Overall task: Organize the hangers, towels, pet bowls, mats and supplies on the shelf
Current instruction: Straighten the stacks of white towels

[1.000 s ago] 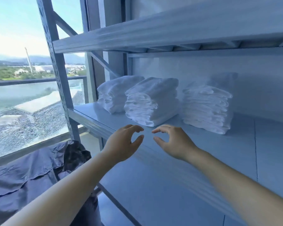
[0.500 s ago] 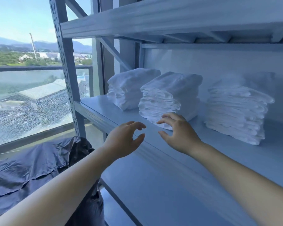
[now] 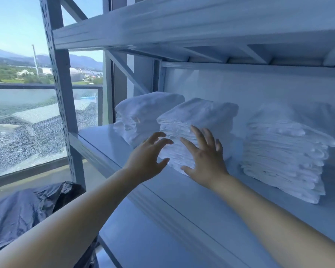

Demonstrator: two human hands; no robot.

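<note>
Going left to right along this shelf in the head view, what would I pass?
Grey perforated metal upright, left stack of folded white towels, middle stack of folded white towels, right stack of folded white towels.

Bright daylight from the window [image 3: 27, 113]; bluish cast, soft blur, wide-angle bending.

White towels [image 3: 197, 120], pale-grey shelf [image 3: 108, 138], dk-blue plastic sheet [image 3: 27, 207].

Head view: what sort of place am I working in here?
Probably a storeroom or linen room, well above ground: a grey metal rack, three stacks of folded white towels on its shelf, and a large window looking out over rooftops and hills.
</note>
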